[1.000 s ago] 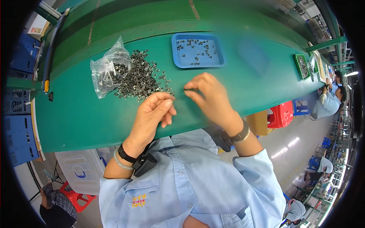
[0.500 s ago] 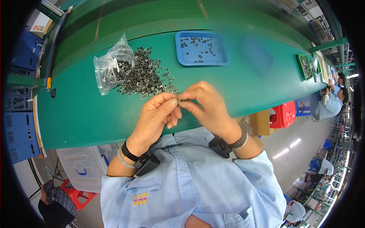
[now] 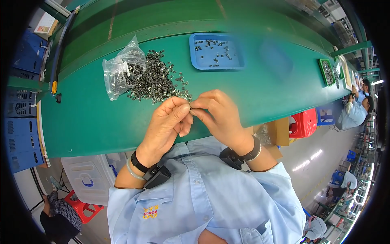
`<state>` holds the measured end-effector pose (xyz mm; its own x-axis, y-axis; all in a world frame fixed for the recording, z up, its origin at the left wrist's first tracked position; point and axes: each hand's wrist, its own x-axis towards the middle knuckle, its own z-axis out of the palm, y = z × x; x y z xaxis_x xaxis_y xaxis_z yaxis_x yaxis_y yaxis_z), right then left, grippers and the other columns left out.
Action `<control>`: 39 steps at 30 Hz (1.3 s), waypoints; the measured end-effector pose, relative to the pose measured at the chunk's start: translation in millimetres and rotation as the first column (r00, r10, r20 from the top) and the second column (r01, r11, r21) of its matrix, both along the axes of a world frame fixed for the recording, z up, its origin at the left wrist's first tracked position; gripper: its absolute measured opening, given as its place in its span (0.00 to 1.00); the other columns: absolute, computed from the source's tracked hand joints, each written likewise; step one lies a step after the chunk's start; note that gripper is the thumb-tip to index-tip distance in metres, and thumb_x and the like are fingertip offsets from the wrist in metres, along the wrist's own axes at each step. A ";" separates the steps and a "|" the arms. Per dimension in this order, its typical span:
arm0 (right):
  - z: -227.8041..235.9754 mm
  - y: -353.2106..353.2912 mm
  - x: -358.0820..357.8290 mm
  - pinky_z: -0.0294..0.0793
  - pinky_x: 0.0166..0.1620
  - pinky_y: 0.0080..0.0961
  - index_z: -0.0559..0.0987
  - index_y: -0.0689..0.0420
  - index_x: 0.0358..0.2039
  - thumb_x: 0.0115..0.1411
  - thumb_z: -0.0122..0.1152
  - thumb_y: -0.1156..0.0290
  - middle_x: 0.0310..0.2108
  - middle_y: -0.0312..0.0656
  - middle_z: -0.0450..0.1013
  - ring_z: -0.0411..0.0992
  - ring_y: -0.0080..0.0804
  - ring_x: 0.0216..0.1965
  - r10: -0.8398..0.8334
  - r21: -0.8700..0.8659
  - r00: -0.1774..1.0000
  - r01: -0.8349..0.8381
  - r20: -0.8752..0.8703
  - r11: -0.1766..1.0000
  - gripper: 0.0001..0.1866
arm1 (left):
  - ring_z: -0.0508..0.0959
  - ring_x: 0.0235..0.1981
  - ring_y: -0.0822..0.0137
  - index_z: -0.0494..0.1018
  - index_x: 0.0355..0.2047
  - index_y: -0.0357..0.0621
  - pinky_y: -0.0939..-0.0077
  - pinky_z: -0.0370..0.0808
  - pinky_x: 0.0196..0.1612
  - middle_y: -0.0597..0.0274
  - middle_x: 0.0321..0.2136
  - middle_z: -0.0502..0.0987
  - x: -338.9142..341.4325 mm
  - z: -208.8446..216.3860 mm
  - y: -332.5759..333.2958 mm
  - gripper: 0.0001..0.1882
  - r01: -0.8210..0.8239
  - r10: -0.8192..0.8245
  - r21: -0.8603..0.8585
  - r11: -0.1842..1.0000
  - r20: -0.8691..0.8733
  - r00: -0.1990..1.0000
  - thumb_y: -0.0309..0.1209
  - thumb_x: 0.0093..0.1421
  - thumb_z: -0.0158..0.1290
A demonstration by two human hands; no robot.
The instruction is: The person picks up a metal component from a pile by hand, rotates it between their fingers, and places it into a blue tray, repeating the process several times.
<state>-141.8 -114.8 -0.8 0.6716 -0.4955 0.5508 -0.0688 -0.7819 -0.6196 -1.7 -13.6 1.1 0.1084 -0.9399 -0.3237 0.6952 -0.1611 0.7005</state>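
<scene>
We're joining hands held apart a second ago | left hand [image 3: 164, 124] and right hand [image 3: 219, 118] pinching a mostly hidden tiny component [image 3: 190, 108], apparently handling it jointly | hovering near the front edge of the table [image 3: 101, 130]

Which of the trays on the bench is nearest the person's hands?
The blue tray, just ahead and a little right; the green tray sits far off to the right.

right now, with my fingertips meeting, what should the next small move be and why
Probably steady the left hand and gently press with the right hand: their fingertips meet around a tiny, mostly hidden part, which could easily drop beside the loose pile just beyond.
</scene>
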 end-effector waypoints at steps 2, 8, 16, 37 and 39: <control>-1.0 0.4 -0.9 0.71 0.34 0.28 0.76 0.54 0.34 0.47 0.66 0.77 0.31 0.38 0.71 0.71 0.35 0.34 0.002 0.005 1.000 -0.002 0.010 1.000 0.13 | 0.69 0.18 0.75 0.68 0.36 0.41 0.84 0.63 0.19 0.63 0.22 0.73 -1.3 0.5 0.6 0.10 -0.021 0.021 -0.015 1.000 -0.001 1.000 0.35 0.64 0.48; -0.4 -0.2 -3.2 0.71 0.35 0.26 0.77 0.55 0.34 0.49 0.65 0.77 0.32 0.38 0.72 0.71 0.33 0.34 0.052 0.253 0.997 -0.065 0.058 0.965 0.11 | 0.68 0.18 0.75 0.68 0.35 0.41 0.84 0.63 0.19 0.63 0.22 0.73 -2.4 5.9 1.7 0.10 -0.019 0.018 -0.033 0.999 -0.009 1.000 0.35 0.64 0.47; -4.1 3.4 -3.8 0.72 0.35 0.25 0.78 0.55 0.33 0.50 0.64 0.77 0.32 0.37 0.72 0.72 0.32 0.34 0.034 0.259 0.997 -0.051 0.069 0.964 0.09 | 0.69 0.18 0.75 0.68 0.35 0.41 0.84 0.63 0.19 0.63 0.22 0.73 -6.5 4.3 0.8 0.08 -0.017 0.017 -0.034 0.999 0.004 1.000 0.33 0.63 0.49; -8.3 -1.3 -4.8 0.72 0.34 0.26 0.75 0.55 0.32 0.50 0.64 0.79 0.32 0.38 0.73 0.72 0.32 0.34 0.064 -0.002 0.996 -0.064 0.061 0.998 0.09 | 0.69 0.17 0.74 0.67 0.35 0.43 0.82 0.63 0.19 0.61 0.23 0.74 -3.4 2.8 1.2 0.06 -0.020 0.024 -0.050 0.999 0.073 0.997 0.31 0.63 0.49; -5.9 1.9 -3.7 0.72 0.35 0.26 0.75 0.55 0.33 0.50 0.64 0.78 0.31 0.38 0.74 0.72 0.32 0.33 0.070 0.166 0.988 -0.092 0.135 0.982 0.09 | 0.68 0.17 0.74 0.67 0.35 0.42 0.81 0.63 0.18 0.61 0.23 0.74 -3.7 6.4 3.0 0.06 -0.027 0.026 -0.085 0.996 -0.011 1.000 0.32 0.63 0.49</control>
<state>-145.5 -112.9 -6.7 0.6429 -0.5366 0.5465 0.0791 -0.6632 -0.7442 -5.4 -10.6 7.5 0.1310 -0.9609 -0.2438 0.7057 -0.0823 0.7037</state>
